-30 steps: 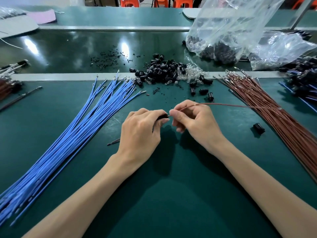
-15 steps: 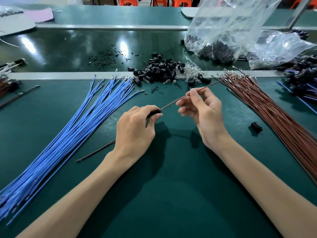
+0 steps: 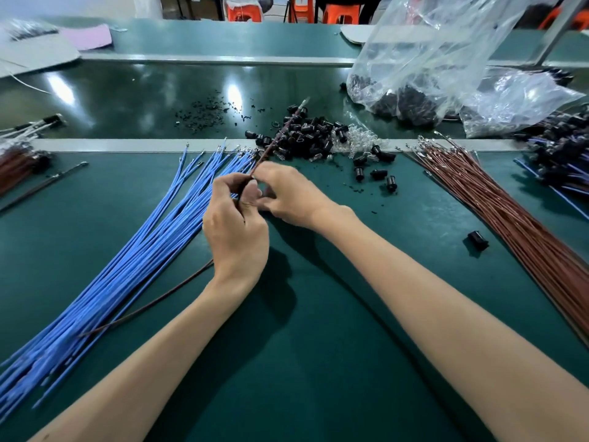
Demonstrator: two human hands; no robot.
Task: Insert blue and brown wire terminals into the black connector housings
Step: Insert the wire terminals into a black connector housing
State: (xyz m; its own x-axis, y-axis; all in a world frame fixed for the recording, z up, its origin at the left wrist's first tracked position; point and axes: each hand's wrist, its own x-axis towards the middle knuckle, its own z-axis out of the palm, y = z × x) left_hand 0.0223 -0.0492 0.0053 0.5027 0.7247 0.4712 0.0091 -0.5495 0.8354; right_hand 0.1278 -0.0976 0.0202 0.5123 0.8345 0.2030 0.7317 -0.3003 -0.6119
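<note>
Item: one brown wire (image 3: 273, 145), held in both hands just on the near side of the heap of black housings (image 3: 314, 135). The left hand (image 3: 237, 231) was curled round its middle. The right hand (image 3: 288, 196) pinched it close against the left fingertips. A small dark piece showed between the left thumb and forefinger, probably a housing, but too hidden to confirm. The wire's free end, with a pale terminal, stood blurred over the heap, and its tail trailed out to the near left of it. Also listed were the blue wires (image 3: 143, 250), fanned left of the heap, and the brown wire bundle (image 3: 510, 224) to its right. A stray housing (image 3: 478, 240) lay well to the near right, and a clear bag (image 3: 430, 59) stood beyond the heap to its right. Hazards, as judged: the whipping free end could catch in the heap and scatter parts. A terminal pushed in skewed or the wrong way round could bend or fail to latch. A grip too far from the terminal could let the thin wire buckle. The trailing tail could snag the blue wires and drag them out of order.
</note>
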